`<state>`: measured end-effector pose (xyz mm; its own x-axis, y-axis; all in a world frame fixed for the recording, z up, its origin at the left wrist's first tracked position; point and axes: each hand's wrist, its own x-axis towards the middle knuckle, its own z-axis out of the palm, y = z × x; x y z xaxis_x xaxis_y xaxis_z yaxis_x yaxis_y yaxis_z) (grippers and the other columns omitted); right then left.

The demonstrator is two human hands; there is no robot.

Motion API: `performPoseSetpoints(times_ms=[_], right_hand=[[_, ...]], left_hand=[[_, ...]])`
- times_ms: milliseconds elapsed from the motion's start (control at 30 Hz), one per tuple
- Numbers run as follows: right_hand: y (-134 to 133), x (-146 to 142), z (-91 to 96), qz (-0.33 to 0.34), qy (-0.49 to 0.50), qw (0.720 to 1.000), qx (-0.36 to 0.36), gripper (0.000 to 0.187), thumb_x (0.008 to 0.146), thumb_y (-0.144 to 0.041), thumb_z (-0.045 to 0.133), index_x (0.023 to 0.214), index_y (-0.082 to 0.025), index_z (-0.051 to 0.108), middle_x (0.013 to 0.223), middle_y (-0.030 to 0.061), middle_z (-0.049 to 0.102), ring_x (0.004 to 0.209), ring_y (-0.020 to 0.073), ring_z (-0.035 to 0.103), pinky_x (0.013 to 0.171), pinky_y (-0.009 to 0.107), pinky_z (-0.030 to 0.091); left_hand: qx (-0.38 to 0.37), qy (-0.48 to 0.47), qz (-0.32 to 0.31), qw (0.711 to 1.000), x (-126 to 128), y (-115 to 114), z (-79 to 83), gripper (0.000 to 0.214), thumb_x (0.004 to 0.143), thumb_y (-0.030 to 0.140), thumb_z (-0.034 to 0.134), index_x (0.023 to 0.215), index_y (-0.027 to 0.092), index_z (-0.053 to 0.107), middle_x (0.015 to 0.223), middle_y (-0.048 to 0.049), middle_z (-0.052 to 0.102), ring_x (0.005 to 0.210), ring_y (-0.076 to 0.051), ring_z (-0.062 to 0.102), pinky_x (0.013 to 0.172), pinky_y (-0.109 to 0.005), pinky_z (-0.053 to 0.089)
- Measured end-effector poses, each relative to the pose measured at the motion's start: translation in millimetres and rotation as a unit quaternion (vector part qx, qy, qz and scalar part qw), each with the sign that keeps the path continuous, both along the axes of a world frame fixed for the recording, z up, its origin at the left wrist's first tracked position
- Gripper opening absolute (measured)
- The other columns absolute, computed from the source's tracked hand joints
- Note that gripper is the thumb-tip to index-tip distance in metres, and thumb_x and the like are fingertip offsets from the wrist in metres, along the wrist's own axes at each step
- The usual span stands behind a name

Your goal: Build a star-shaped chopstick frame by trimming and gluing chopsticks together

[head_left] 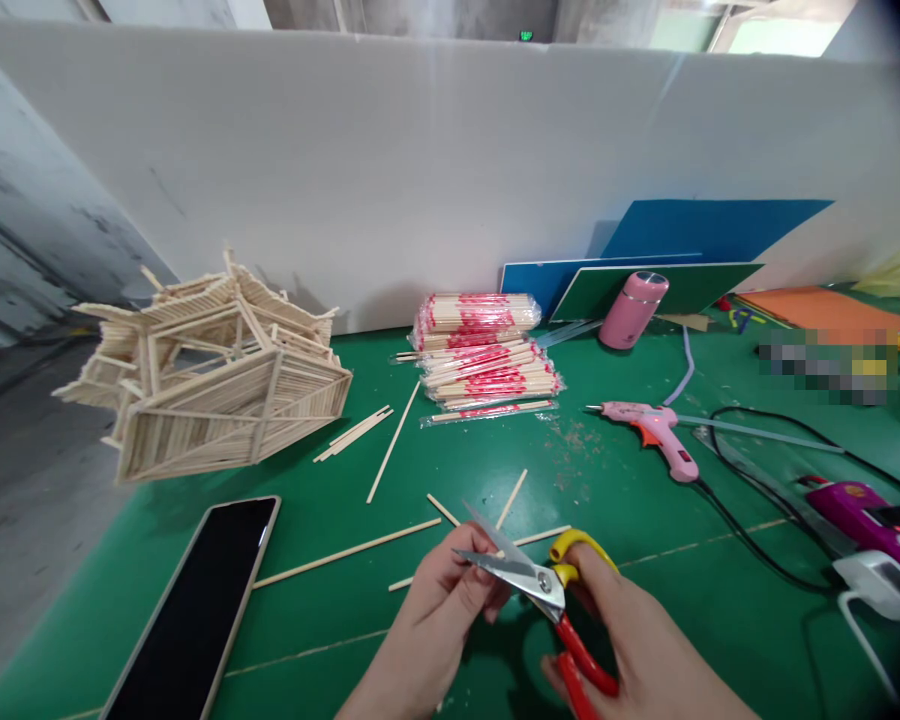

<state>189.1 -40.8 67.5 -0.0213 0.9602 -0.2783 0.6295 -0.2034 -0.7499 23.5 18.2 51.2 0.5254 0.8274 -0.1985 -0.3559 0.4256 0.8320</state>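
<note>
Scissors [544,582] with one yellow and one red handle sit in your right hand [637,635], your fingers curled through and around the grips, and the blades stand apart in a narrow V that points left. Your left hand [439,610] is right beside those blades, thumb and fingers drawn close together. A scrap of pale wood shows there, but I cannot tell whether you are pinching a stick.

Around your hands, loose sticks lie on the green desk [330,690]: a short stick [511,499] slants just beyond the blades, and a long stick [349,553] runs from the edge of your phone [195,610] toward your left hand. Farther off, a slanting stick [394,442] lies beside a small cluster of sticks [354,434].

At your far left stands a structure built of sticks [202,440]. Ahead of you are plastic-wrapped bundles [487,375] with red print. To the right, a pink bottle [634,310] stands before a green board [701,290] and a blue board [720,225], and nearer you lies a pink glue gun [664,430] with its black cord.
</note>
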Motion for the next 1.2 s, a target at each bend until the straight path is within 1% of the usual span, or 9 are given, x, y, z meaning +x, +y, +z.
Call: performPoseSetpoints(times_ms=[100, 233, 333, 467, 600, 700, 867, 1033, 1200], right_hand=[[-1, -2, 1.7, 0.002, 0.002, 1.000, -0.007, 0.048, 0.059, -0.019, 0.058, 0.105, -0.019, 0.044, 0.091, 0.0064, 0.061, 0.075, 0.0185, 0.058, 0.064, 0.025, 0.045], [-4, -6, 3.2, -0.015, -0.009, 1.000, -0.006, 0.042, 0.059, -0.018, 0.056, 0.100, -0.019, 0.046, 0.084, 0.0053, 0.062, 0.066, 0.0162, 0.057, 0.059, 0.024, 0.044], [-6, -8, 0.0, -0.024, -0.008, 1.000, 0.000, 0.043, 0.057, -0.016, 0.056, 0.099, -0.020, 0.046, 0.083, 0.0048, 0.062, 0.066, 0.0165, 0.057, 0.059, 0.024, 0.043], [-8, -7, -5.5, -0.019, -0.006, 1.000, -0.011, 0.046, 0.056, -0.014, 0.056, 0.100, -0.020, 0.045, 0.083, 0.0045, 0.063, 0.067, 0.0171, 0.059, 0.058, 0.022, 0.043], [-8, -6, -7.9, -0.019, -0.014, 1.000, -0.011, 0.047, 0.055, -0.012, 0.056, 0.100, -0.020, 0.045, 0.083, 0.0047, 0.063, 0.069, 0.0177, 0.059, 0.058, 0.022, 0.043], [-9, -6, -9.1, -0.010, -0.010, 1.000, -0.004, 0.045, 0.056, -0.011, 0.055, 0.099, -0.020, 0.045, 0.079, 0.0034, 0.063, 0.067, 0.0165, 0.059, 0.057, 0.021, 0.042], [-11, -5, -14.7, -0.006, -0.008, 1.000, 0.020, 0.045, 0.055, -0.010, 0.055, 0.097, -0.020, 0.044, 0.076, 0.0033, 0.064, 0.065, 0.0163, 0.059, 0.055, 0.020, 0.042], [-11, -4, -19.3, -0.005, 0.007, 0.999, 0.054, 0.043, 0.056, -0.009, 0.053, 0.096, -0.021, 0.043, 0.075, 0.0031, 0.064, 0.063, 0.0157, 0.060, 0.053, 0.020, 0.042], [-11, -2, -22.6, -0.002, 0.013, 0.997, 0.073, 0.040, 0.055, -0.010, 0.053, 0.092, -0.022, 0.043, 0.069, 0.0012, 0.063, 0.058, 0.0146, 0.058, 0.049, 0.020, 0.041]], left_hand=[[-0.009, 0.006, -0.015, 1.000, -2, 0, -1.9, 0.020, 0.073, 0.035, 0.059, 0.069, 0.016, 0.054, 0.065, 0.0018, 0.043, 0.058, -0.008, 0.038, 0.058, -0.020, 0.033], [-0.020, -0.008, -0.026, 0.999, -4, 0, -3.2, 0.020, 0.072, 0.034, 0.060, 0.068, 0.015, 0.053, 0.064, 0.0018, 0.044, 0.058, -0.007, 0.037, 0.056, -0.018, 0.031], [-0.036, -0.023, -0.025, 0.999, -4, -1, -3.8, 0.019, 0.072, 0.033, 0.061, 0.069, 0.016, 0.053, 0.064, 0.0018, 0.045, 0.059, -0.007, 0.040, 0.057, -0.018, 0.032], [-0.045, -0.019, -0.026, 0.998, -2, -2, -4.9, 0.019, 0.073, 0.033, 0.060, 0.072, 0.015, 0.055, 0.066, 0.0011, 0.047, 0.060, -0.008, 0.042, 0.059, -0.019, 0.033], [-0.055, -0.033, -0.016, 0.998, 0, -2, -7.7, 0.018, 0.072, 0.031, 0.061, 0.072, 0.014, 0.055, 0.065, 0.0014, 0.046, 0.058, -0.007, 0.040, 0.056, -0.018, 0.031], [-0.053, -0.050, -0.013, 0.997, 1, -2, -9.9, 0.017, 0.072, 0.029, 0.062, 0.070, 0.014, 0.054, 0.063, 0.0020, 0.045, 0.054, -0.006, 0.036, 0.051, -0.017, 0.028], [-0.036, -0.055, -0.027, 0.997, 2, -1, -10.2, 0.017, 0.073, 0.029, 0.061, 0.071, 0.013, 0.055, 0.061, 0.0020, 0.043, 0.052, -0.006, 0.034, 0.049, -0.017, 0.024], [-0.028, -0.059, -0.030, 0.997, 3, -1, -9.7, 0.016, 0.074, 0.029, 0.059, 0.070, 0.013, 0.055, 0.061, 0.0021, 0.042, 0.053, -0.006, 0.034, 0.050, -0.018, 0.024], [-0.026, -0.048, -0.037, 0.998, 1, -1, -10.8, 0.017, 0.074, 0.029, 0.059, 0.071, 0.013, 0.056, 0.064, 0.0014, 0.043, 0.054, -0.006, 0.033, 0.050, -0.019, 0.024]])
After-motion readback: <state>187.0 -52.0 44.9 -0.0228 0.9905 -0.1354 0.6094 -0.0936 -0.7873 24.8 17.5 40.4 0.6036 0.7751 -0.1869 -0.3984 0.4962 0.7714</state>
